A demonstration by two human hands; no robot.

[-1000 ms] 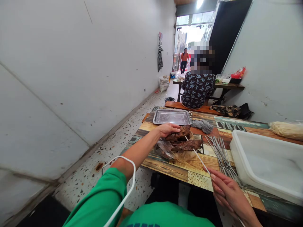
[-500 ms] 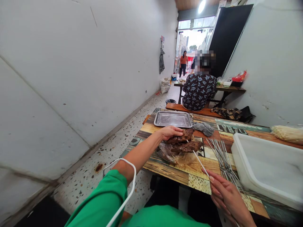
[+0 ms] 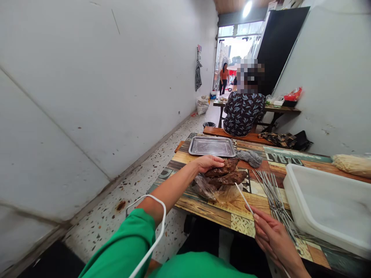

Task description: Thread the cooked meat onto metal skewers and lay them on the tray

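My left hand (image 3: 209, 163) reaches over the table, its fingers closed on a dark brown slab of meat (image 3: 227, 168). A second meat slab (image 3: 232, 178) hangs just below the first, close against it. My right hand (image 3: 275, 235), nearer to me, grips a thin metal skewer (image 3: 244, 197) that slants up to the lower slab. The skewer's far end is hidden at the meat. Under the slabs lies a clear plastic bag (image 3: 223, 195), with more dark meat partly visible at its left.
Loose metal skewers (image 3: 274, 197) lie beside a white plastic tub (image 3: 293, 183) on the right. Behind the meat are a metal tray (image 3: 213, 147) and a grey knitted cloth or glove (image 3: 249, 157). A person (image 3: 243, 112) sits on a bench beyond the table.
The lower slab has moved up against the upper one, closing the gap between them where the skewer showed. My right hand has shifted slightly left and toward the meat.
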